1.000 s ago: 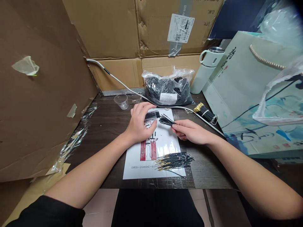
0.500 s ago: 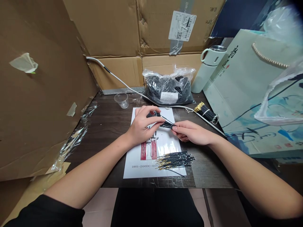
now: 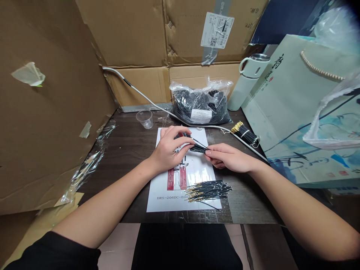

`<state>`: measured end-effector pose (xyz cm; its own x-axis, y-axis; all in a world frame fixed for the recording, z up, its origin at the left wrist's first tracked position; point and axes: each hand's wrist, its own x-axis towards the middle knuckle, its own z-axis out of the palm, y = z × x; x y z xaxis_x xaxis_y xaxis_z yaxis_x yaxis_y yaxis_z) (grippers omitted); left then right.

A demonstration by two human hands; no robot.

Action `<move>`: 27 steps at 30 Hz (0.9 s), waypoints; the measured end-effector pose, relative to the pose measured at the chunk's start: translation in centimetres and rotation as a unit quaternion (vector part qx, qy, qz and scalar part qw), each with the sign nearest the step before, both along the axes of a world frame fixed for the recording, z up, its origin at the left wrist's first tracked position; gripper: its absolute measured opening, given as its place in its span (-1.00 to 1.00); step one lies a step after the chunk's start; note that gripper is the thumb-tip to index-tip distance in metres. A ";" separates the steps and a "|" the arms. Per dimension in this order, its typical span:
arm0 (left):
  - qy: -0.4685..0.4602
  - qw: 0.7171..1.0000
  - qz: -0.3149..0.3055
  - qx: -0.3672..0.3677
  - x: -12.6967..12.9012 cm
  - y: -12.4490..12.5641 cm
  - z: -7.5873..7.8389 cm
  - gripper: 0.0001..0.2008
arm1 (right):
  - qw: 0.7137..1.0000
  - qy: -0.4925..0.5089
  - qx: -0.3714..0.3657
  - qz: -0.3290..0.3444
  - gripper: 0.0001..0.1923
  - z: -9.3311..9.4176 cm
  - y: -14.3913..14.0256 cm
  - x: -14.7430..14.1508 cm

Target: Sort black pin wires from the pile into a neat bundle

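Observation:
My right hand (image 3: 226, 156) is closed around a small bundle of short black wires (image 3: 200, 147), gripping their right ends between thumb and fingers. One wire stands slightly apart above the others. At the left end of these wires, my left hand (image 3: 172, 147) pinches with thumb and forefinger at a wire tip; its other fingers arch over more black pieces (image 3: 182, 135) lying on the paper, partly hidden by the hand. Closer to me, a loose pile of black wires with gold-coloured ends (image 3: 209, 190) rests on the printed white sheet (image 3: 165, 204).
A clear plastic bag of black wires (image 3: 199, 103) stands at the back, beside a pale green bottle (image 3: 244, 88). A tied wire bundle (image 3: 245, 133), a white cable (image 3: 146, 98) and a clear cup (image 3: 144, 120) lie around. Cardboard walls (image 3: 135, 33) and a paper bag (image 3: 298, 120) enclose the table.
The left thumb and forefinger have shifted very slightly left along the wires. The right hand and its bundle are almost still.

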<state>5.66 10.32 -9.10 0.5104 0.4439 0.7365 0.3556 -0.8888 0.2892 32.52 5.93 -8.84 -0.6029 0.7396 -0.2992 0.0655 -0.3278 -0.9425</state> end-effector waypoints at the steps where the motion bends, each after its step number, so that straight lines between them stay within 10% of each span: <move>1: 0.001 1.000 -0.001 0.000 0.0 0.0 0.0 -0.93 | 1.000 -0.001 0.001 -0.001 -0.53 0.0 0.0 0.0; 27: 0.025 0.998 0.007 -0.060 0.0 -0.3 0.1 -0.92 | 0.998 -0.046 0.048 0.004 -0.52 0.0 -0.1 0.1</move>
